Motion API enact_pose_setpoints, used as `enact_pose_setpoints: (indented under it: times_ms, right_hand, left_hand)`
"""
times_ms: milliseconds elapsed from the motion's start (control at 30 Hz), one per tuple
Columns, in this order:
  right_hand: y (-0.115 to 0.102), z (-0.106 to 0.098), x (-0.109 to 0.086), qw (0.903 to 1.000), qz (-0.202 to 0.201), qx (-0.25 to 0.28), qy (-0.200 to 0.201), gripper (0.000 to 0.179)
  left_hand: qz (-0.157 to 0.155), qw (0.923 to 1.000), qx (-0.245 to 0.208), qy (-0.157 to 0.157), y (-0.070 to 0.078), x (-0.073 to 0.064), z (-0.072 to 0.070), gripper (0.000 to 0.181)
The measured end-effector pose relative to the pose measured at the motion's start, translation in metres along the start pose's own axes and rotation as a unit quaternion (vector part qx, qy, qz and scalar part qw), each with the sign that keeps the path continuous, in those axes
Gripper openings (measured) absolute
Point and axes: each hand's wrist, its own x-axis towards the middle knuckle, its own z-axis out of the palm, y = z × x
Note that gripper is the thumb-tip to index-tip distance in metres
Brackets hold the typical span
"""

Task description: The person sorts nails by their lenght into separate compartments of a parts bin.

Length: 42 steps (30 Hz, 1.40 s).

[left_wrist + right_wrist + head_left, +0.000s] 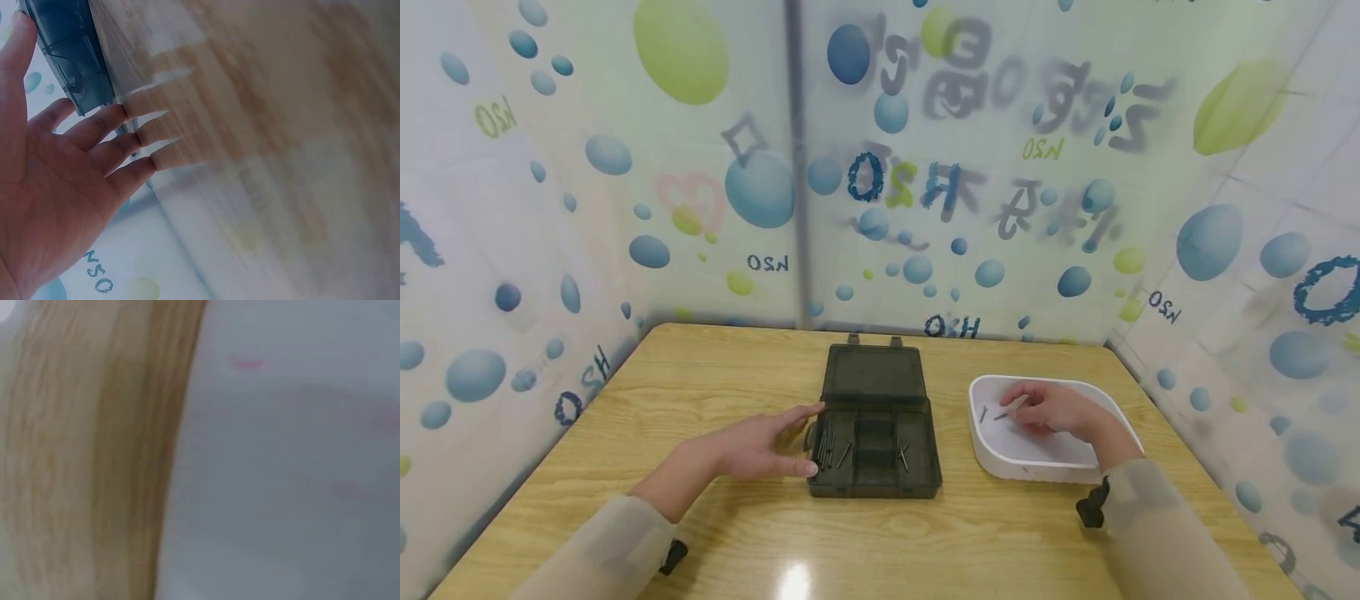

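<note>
A dark translucent plastic case (874,488) lies on the table, its lid (875,372) folded back. Thin metal screws (825,447) stand or lean in its left compartment, and a few more (903,455) are in the right one. My left hand (752,446) rests along the case's left side, thumb near the front corner and index finger near the hinge; the left wrist view shows its fingers (100,128) spread and fairly straight. Over a white tray (1000,468), my right hand (1060,410) reaches in, fingers loosely bent, beside a small screw (1001,416). Another screw (983,413) lies left of it.
A wooden table (730,550) carries the case at the middle and the tray to the right. Patterned curtains (700,208) enclose the back and both sides. The right wrist view shows only the tray's blurred outer wall (281,487) and tabletop.
</note>
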Motion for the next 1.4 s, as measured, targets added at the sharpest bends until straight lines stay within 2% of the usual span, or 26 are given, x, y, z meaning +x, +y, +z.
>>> enact_pose_setpoints:
  times_ms: [200,433,833,1133,1400]
  right_hand:
    - [0.011,0.001,0.007,0.9999,0.01,-0.01,-0.008,0.036]
    - [0.011,0.002,0.011,0.9989,0.001,-0.046,0.003,0.032]
    - [0.01,0.008,0.011,0.9984,0.005,-0.055,0.011,0.02]
    - [0.008,0.012,0.009,0.998,0.0,-0.062,0.014,0.012]
    - [0.006,0.012,0.006,0.9976,0.004,-0.069,0.007,0.012]
  left_hand:
    - [0.0,1.0,0.008,0.002,0.001,0.001,-0.001,0.101]
    - [0.002,1.0,0.008,0.002,0.001,0.001,-0.004,0.102]
    - [0.005,1.0,0.008,0.001,0.003,-0.001,-0.004,0.102]
    - [-0.007,0.9999,-0.009,-0.007,0.0,0.001,0.0,0.101]
    - [-0.009,0.9999,-0.008,-0.008,0.0,0.001,0.001,0.1]
